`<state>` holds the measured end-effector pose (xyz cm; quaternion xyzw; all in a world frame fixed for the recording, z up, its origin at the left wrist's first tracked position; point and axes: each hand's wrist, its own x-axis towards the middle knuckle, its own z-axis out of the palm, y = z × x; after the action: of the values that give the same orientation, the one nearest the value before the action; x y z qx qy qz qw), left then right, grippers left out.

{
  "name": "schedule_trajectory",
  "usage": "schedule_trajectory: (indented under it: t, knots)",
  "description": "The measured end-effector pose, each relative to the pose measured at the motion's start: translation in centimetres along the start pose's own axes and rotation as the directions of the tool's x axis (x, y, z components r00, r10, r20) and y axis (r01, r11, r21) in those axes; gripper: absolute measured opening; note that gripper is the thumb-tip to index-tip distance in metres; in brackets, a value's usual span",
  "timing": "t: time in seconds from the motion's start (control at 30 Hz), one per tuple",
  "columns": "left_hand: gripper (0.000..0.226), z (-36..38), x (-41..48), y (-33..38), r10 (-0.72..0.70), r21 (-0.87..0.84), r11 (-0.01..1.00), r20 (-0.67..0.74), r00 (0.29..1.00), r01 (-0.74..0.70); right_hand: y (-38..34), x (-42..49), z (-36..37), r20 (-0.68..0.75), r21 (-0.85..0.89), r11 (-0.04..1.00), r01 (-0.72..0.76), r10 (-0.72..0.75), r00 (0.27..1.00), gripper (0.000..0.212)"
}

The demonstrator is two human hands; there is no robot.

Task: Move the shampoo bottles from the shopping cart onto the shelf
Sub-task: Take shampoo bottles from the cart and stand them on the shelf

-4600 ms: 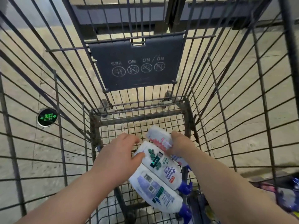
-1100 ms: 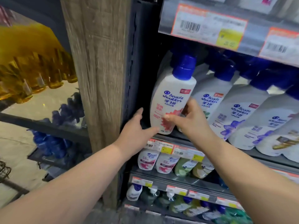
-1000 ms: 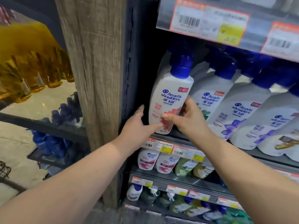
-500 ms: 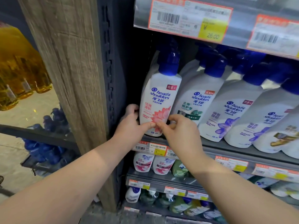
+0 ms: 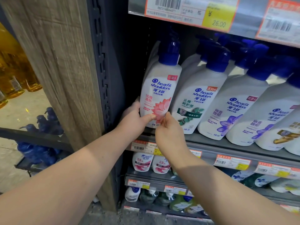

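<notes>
A white shampoo bottle with a pink flower label and a blue pump top (image 5: pixel 159 88) stands upright at the far left end of the grey shelf (image 5: pixel 211 144). My left hand (image 5: pixel 134 118) grips its lower left side, thumb across the front. My right hand (image 5: pixel 168 133) pinches the bottle's lower front edge with thumb and fingertip. To its right stand a green-leaf bottle (image 5: pixel 194 101) and a purple-flower bottle (image 5: pixel 227 111), touching one another in a row. The shopping cart is out of view.
A wooden post (image 5: pixel 65 78) and a dark slotted upright (image 5: pixel 103 62) border the shelf on the left. The shelf above carries price tags (image 5: pixel 191 12). Lower shelves hold smaller bottles (image 5: pixel 142 161). Amber bottles (image 5: pixel 11 82) stand far left.
The view has moved closer to the shelf. The pink-flower bottle now stands more upright, and my right hand has slid down from its side to its lower front edge.
</notes>
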<state>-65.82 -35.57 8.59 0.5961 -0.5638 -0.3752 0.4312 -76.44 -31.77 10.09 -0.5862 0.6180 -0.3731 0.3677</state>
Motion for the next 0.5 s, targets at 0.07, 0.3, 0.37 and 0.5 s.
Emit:
schedule_trajectory:
  t: [0.07, 0.3, 0.37, 0.5]
  knots:
    - [0.044, 0.2, 0.5, 0.1, 0.001, 0.002, 1.0, -0.011, 1.0, -0.001, -0.2, 0.5, 0.0, -0.012, 0.013, 1.0, -0.011, 0.011, 1.0, 0.028]
    - [0.046, 0.8, 1.9, 0.5, -0.014, 0.055, 0.998, -0.02, 1.0, 0.015, -0.4, 2.0, 0.4, -0.042, 0.013, 0.998, -0.054, 0.054, 0.998, 0.037]
    - [0.047, 0.8, 2.2, 0.6, -0.018, 0.084, 0.996, -0.025, 1.0, 0.02, -0.4, 2.3, 0.3, -0.039, 0.007, 0.998, -0.054, 0.055, 0.998, 0.04]
    - [0.048, 0.9, 2.7, 0.6, -0.015, 0.15, 0.988, -0.042, 0.999, 0.022, -0.2, 2.5, 0.2, -0.016, -0.003, 0.999, -0.041, 0.041, 0.999, 0.048]
